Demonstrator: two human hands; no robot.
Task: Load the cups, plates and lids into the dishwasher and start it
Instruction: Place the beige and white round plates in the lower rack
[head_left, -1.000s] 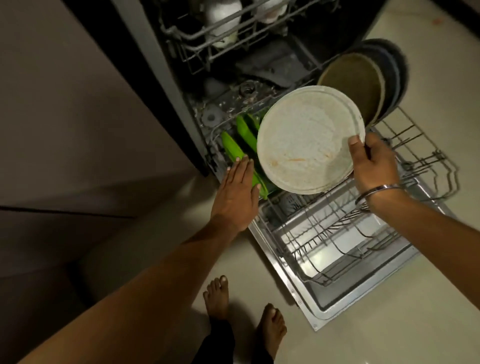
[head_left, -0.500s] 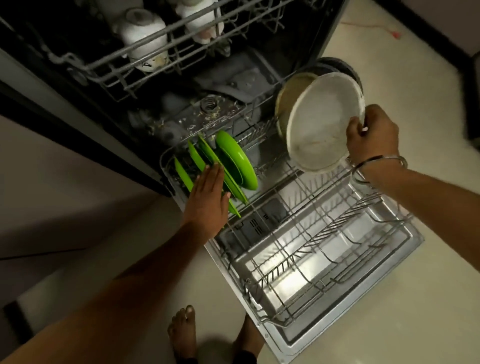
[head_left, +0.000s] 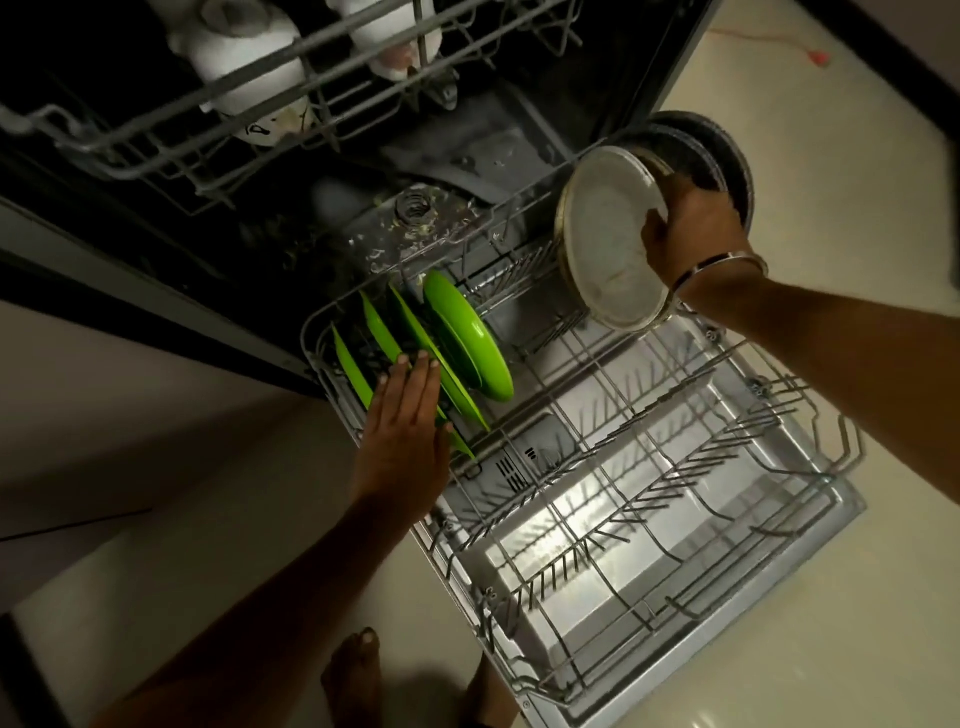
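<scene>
The lower rack (head_left: 675, 525) of the open dishwasher is pulled out over the door. My right hand (head_left: 691, 228) grips the rim of a white plate (head_left: 608, 244), tilted on edge at the rack's far right corner. Right behind it stand a tan plate (head_left: 660, 156) and dark plates (head_left: 727, 156). Several green plates (head_left: 467, 343) stand on edge at the rack's left end. My left hand (head_left: 405, 426) rests flat on their near edges, fingers straight. White cups (head_left: 244, 67) sit upside down in the upper rack (head_left: 156, 145).
The open door (head_left: 779, 566) lies flat under the rack. My bare feet (head_left: 358, 675) stand on the pale floor just in front of it. A cabinet front (head_left: 130, 395) is at the left. A small red object (head_left: 818, 57) lies on the floor far right.
My right hand has carried the white plate from over the rack's middle to the far right corner and tipped it upright against the standing plates. My left hand stayed on the green plates.
</scene>
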